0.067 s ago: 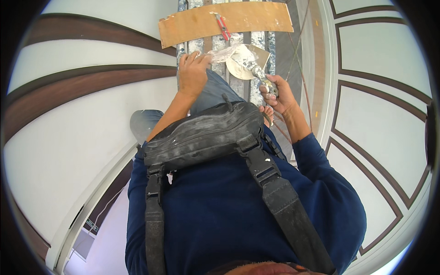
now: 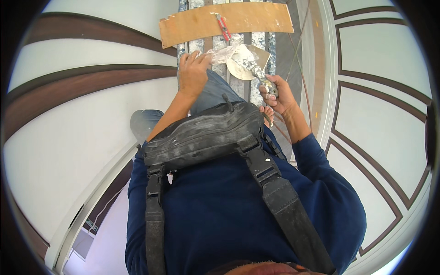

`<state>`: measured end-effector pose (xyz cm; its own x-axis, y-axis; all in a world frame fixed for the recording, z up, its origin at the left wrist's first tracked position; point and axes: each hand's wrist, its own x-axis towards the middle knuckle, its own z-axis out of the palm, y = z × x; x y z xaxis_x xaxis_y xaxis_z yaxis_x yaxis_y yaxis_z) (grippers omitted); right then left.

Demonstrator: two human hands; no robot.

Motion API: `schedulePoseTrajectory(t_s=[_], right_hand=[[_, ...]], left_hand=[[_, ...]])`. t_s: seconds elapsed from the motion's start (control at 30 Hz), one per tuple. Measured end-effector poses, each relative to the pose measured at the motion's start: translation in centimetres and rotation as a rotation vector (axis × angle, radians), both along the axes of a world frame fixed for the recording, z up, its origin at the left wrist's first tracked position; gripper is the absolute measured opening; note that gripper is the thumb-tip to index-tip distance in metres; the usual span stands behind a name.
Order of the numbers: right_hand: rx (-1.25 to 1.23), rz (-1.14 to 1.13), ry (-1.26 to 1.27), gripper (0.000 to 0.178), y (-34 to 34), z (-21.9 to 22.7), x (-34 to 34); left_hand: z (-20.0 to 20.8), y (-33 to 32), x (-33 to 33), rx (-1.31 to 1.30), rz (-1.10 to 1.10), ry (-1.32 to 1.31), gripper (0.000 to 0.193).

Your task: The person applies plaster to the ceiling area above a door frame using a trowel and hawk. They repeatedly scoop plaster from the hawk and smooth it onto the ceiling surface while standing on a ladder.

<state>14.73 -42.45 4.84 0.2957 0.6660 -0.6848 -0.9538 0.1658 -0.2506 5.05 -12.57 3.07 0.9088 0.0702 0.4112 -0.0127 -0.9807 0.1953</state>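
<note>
My left hand (image 2: 192, 75) is closed on the gathered end of a clear plastic bag (image 2: 222, 55) smeared with white paste. Wrapped round the stained handle of a putty knife (image 2: 259, 74) are the fingers of my right hand (image 2: 282, 95). White paste covers the front of the knife, so its blade edge is hard to make out. The bag's far end meets this paste. Under them lie a cream round disc (image 2: 235, 73) and a beige square sheet (image 2: 261, 56), partly covered.
A paint-spattered slatted platform (image 2: 220, 69) bears a curved plywood strip (image 2: 188, 30) with a red cutter-like tool (image 2: 223, 26) on it. A white wall with dark brown trim (image 2: 105, 71) stands left, trimmed white panels (image 2: 380, 59) right. A black bag (image 2: 201, 135) hangs at my front.
</note>
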Motion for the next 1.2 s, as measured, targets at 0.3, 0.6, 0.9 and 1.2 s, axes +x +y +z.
schedulePoseTrajectory(t_s=[0.3,0.6,0.9,1.2], right_hand=[[-0.027,0.056,-0.076,0.03,2.3,2.5,-1.8],[-0.163,-0.006,-0.221,0.034,0.8,1.3,-0.9],[-0.711,0.193,-0.609,0.058,2.6,-7.9,-1.6],[-0.894,0.349,-1.131,0.056,5.6,-2.9,-3.4]], left_hand=[[0.7,1.6,0.4,-0.017,-0.041,-0.075,0.028],[2.5,3.0,-0.6,-0.335,0.432,0.429,0.022],[2.2,1.7,-2.3,-0.526,0.334,0.448,0.027],[-0.7,-3.0,2.3,-0.59,0.077,0.548,0.026]])
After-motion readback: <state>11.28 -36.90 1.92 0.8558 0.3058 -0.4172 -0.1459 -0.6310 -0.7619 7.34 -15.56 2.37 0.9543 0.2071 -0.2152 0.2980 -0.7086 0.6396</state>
